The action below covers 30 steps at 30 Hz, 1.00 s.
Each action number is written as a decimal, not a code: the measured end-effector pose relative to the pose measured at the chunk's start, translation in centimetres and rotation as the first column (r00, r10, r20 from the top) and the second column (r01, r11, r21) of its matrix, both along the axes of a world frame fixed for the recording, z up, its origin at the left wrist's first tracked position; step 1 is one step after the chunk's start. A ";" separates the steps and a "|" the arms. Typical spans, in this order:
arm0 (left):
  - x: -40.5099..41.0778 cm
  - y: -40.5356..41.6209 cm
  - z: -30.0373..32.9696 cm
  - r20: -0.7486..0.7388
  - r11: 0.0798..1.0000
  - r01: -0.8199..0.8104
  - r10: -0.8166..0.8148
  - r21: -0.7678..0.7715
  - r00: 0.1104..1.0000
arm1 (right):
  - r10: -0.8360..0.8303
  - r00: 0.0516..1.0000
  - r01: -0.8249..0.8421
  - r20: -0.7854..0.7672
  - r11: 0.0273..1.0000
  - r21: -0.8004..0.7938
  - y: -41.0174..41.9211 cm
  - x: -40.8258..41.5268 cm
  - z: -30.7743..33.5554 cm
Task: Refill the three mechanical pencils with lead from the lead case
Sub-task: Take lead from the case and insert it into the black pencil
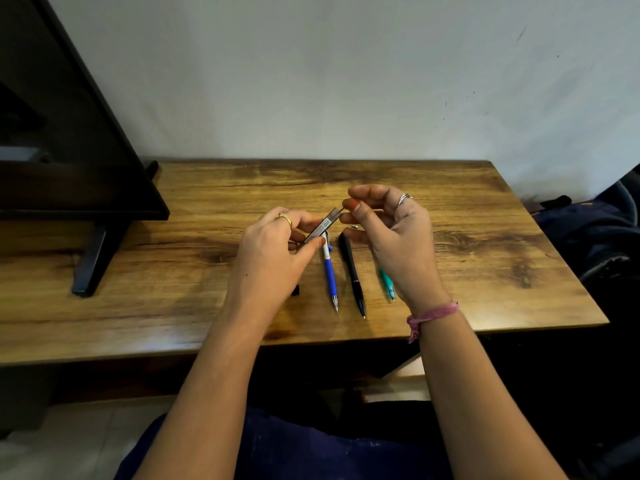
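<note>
Above the three pencils lying on the table, the left hand grips the lead case while the right hand, at its two o'clock, pinches at the case's open end, apparently drawing a lead, which next needs a steady feed into a pencil.

Green pencil half behind right hand; lead between fingers too thin.

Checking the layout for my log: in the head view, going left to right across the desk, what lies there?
Black stand foot → blue pencil → black pencil → green pencil, partly under the right hand.
</note>
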<state>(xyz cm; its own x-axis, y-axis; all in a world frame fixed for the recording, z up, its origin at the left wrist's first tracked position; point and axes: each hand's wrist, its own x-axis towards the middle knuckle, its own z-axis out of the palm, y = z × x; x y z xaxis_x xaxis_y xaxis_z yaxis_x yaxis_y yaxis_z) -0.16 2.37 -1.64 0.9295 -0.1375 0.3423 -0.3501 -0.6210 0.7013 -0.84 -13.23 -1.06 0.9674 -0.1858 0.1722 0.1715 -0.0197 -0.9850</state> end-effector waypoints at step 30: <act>0.0 0.1 -0.2 -0.046 0.998 0.011 -0.009 0.058 0.999 | -0.161 0.983 0.161 0.083 0.987 -0.003 0.2 0.4 -1.2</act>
